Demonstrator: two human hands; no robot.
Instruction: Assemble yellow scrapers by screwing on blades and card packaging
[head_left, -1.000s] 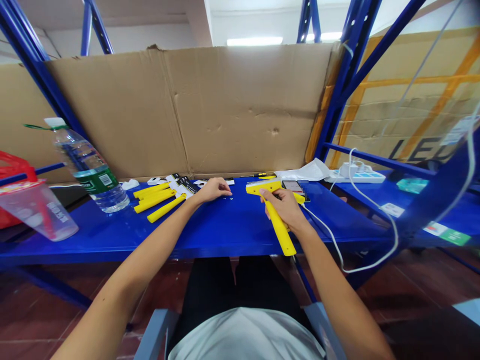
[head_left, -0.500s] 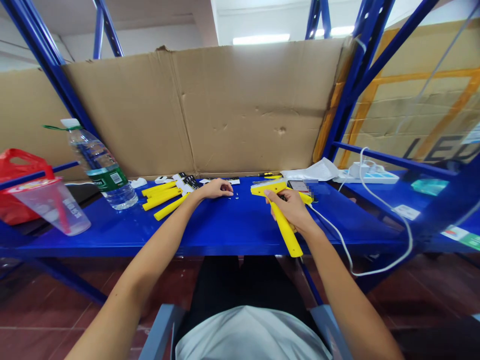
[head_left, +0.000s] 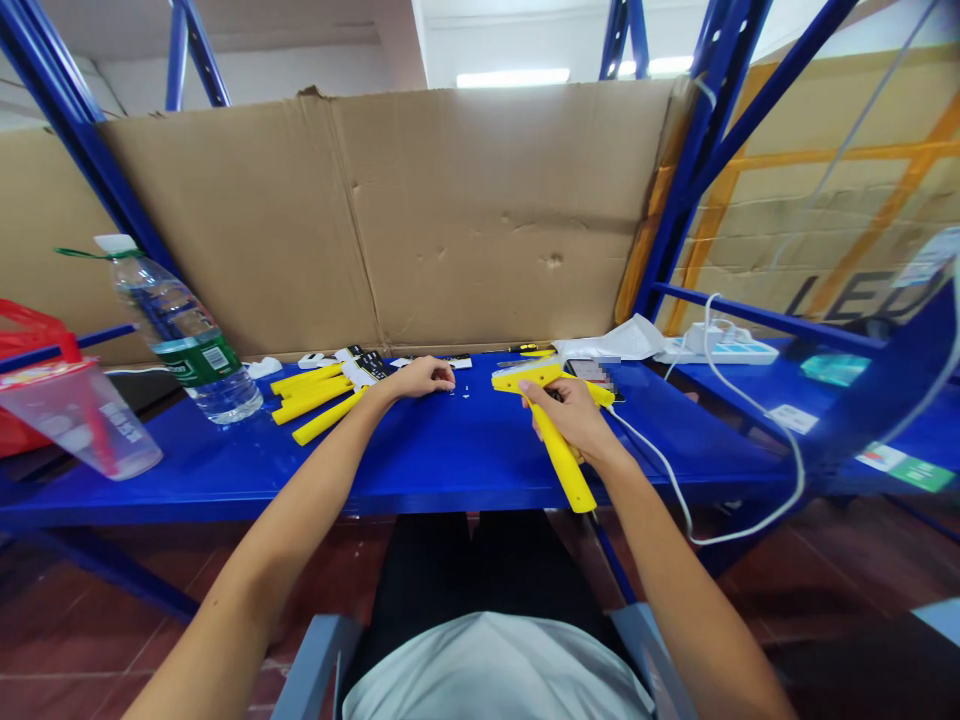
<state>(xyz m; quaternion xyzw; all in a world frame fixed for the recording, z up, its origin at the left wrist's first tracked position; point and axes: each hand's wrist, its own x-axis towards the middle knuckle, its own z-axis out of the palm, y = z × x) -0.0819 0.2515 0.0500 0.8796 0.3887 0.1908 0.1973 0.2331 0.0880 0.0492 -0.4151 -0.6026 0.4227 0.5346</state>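
My right hand (head_left: 574, 412) is closed around a yellow scraper (head_left: 561, 455) with a T-shaped head. Its handle points down toward the table's front edge, and its head angles to the left. On the blue tabletop, my left hand (head_left: 426, 377) has its fingers curled and pressed together; what they pinch, if anything, is too small to make out. Tiny whitish bits (head_left: 466, 391) lie just right of those fingertips. Left of my left forearm rest several yellow scrapers (head_left: 313, 398), their black-and-white heads (head_left: 364, 364) pointing toward the cardboard.
A water bottle (head_left: 196, 345) and a plastic cup with a red straw (head_left: 82, 415) stand at the left. Behind my right hand are a phone (head_left: 596, 374), a white bag (head_left: 626, 338) and a yellow-black screwdriver (head_left: 523, 349). A white cable (head_left: 679, 480) loops past the table's edge, near a power strip (head_left: 720, 350).
The whole view has shifted slightly to the right. Both hands keep nearly the same pose, and the scraper stays in my right hand.
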